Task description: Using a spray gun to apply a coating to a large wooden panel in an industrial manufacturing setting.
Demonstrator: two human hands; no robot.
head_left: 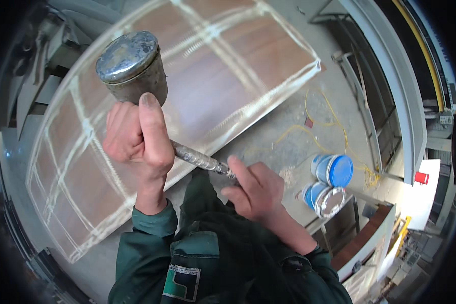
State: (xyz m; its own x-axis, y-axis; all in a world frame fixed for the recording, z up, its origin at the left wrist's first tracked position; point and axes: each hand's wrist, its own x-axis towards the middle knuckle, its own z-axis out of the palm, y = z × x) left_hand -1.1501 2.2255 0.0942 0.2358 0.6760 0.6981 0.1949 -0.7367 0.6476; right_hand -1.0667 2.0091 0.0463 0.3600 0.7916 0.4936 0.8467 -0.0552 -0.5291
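Note:
My left hand (137, 134) is wrapped round the body of what looks like a spray gun (193, 156), its thumb pointing up against the round metal cup (131, 58). The cup has a worn, shiny lid and grimy sides. From the left fist the gun's silvery handle runs down to the right. My right hand (258, 190) has its fingers curled at the fitting on the handle's lower end, partly hiding it. Beyond and below the gun lies a large brown panel (223, 106) crossed by whitish bands in a grid.
To the right, on the grey concrete floor (283, 121), are two blue-and-white buckets (339, 171), the nearer one crusted on top. A thin yellow hose (334, 116) loops past them. Metal frames (370, 101) stand along the right, and a red cup-like item (421, 178) sits on a white surface.

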